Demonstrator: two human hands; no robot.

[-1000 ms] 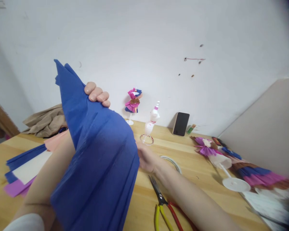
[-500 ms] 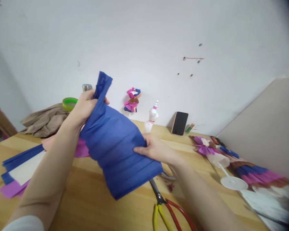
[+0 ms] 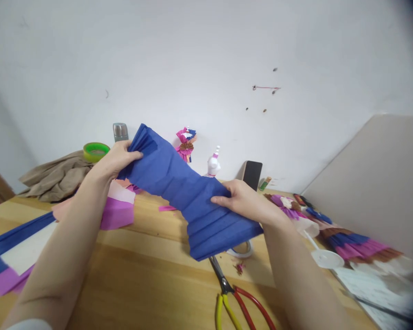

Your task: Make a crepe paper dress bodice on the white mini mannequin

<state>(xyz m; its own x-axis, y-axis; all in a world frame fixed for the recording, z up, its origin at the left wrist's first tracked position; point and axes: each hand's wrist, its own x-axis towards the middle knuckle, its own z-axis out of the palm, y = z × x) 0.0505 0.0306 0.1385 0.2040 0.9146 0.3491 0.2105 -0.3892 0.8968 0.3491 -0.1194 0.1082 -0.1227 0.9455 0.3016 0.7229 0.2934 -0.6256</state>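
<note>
A sheet of blue crepe paper (image 3: 179, 183) is stretched between my two hands above the wooden table. My left hand (image 3: 119, 158) grips its upper left end, which is gathered into folds. At the lower right end, my right hand (image 3: 239, 199) pinches the paper with the thumb on top; the fingers behind are hidden. Creases run along the paper, and its right end flares into wide pleats. Below it lie scissors (image 3: 225, 286) with one yellow and one red handle. A roll of white tape (image 3: 242, 250) shows partly from under the paper.
Cut paper sheets (image 3: 27, 250) and a brown cloth (image 3: 55, 176) with a green tape roll (image 3: 95, 151) lie left. Behind stand a white bottle-like figure (image 3: 214, 162), a phone (image 3: 253, 174) and a paper-decorated figure (image 3: 186, 144). Ruffled paper (image 3: 361, 243) and a white stand (image 3: 326, 258) are right.
The left end of the paper has come down and opened from a bunched strip. My right hand has moved right and slightly up, and the paper is drawn out longer between my hands.
</note>
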